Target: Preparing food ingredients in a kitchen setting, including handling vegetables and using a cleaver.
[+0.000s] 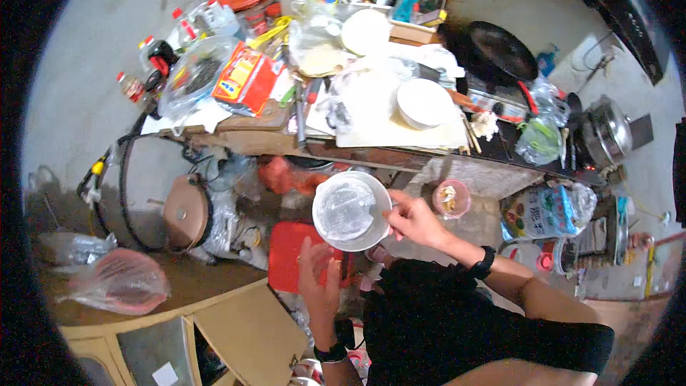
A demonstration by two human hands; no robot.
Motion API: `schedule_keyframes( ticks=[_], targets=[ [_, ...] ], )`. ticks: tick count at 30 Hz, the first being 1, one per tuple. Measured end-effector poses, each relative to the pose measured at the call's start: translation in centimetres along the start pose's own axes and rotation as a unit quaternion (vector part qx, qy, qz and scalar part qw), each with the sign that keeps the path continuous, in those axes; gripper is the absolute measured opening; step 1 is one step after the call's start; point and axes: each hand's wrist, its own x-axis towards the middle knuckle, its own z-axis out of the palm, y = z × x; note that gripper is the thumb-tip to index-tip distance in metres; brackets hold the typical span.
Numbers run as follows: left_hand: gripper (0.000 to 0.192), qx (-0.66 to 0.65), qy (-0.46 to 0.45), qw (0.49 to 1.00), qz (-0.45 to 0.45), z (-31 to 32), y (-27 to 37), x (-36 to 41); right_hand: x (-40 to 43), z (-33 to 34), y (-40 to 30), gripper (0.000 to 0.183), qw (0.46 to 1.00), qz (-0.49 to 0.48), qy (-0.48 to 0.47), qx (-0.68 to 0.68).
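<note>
In front of my body, my right hand [415,221] grips the right rim of a round white container [352,212]. Its mouth faces up towards me, and a whitish, semi-clear patch shows on its bottom; I cannot tell whether that is a liquid or the base. My left hand [320,273] hovers just below and left of the container, fingers apart and holding nothing. A red plastic stool [284,249] stands beneath, partly covered by the left hand and the container.
Ahead runs a cluttered counter with a white bowl [425,103] on a cutting board [370,136], a red food packet [247,79] and a black wok [501,52]. A pink bin [451,198] stands on the floor. An open cabinet door [252,327] juts out at lower left.
</note>
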Motion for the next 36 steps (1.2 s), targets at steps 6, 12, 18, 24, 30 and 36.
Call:
schedule_keyframes(
  ticks=[6, 12, 18, 24, 30, 36],
  targets=[
    [0.045, -0.158, -0.088, 0.972, -0.149, 2.9, -1.9, 1.9, -1.4, -3.0, 0.5, 0.039, 0.997, -0.012, 0.071, -0.026],
    [0.036, -0.137, -0.042, 0.972, -0.184, 7.3, 1.0, 4.9, 0.4, -6.3, -1.3, 0.041, 0.994, -0.061, 0.071, -0.056],
    [0.030, -0.103, -0.073, 0.984, -0.123, 12.1, 2.2, 10.8, 3.9, -16.4, -2.0, 0.040, 0.989, -0.047, 0.142, -0.020],
    [0.038, -0.080, 0.098, 0.975, -0.185, 15.5, 0.4, 16.1, 7.7, -26.1, -2.1, 0.042, 0.969, -0.085, 0.228, 0.042],
    [0.053, -0.123, 0.139, 0.962, -0.198, 17.3, -2.9, 20.5, 12.0, -30.8, -2.8, 0.033, 0.969, -0.073, 0.207, 0.111],
    [0.073, -0.127, 0.134, 0.939, -0.292, 19.3, -3.2, 25.2, 14.1, -30.6, -2.9, 0.030, 0.961, -0.007, 0.195, 0.198]
  ],
)
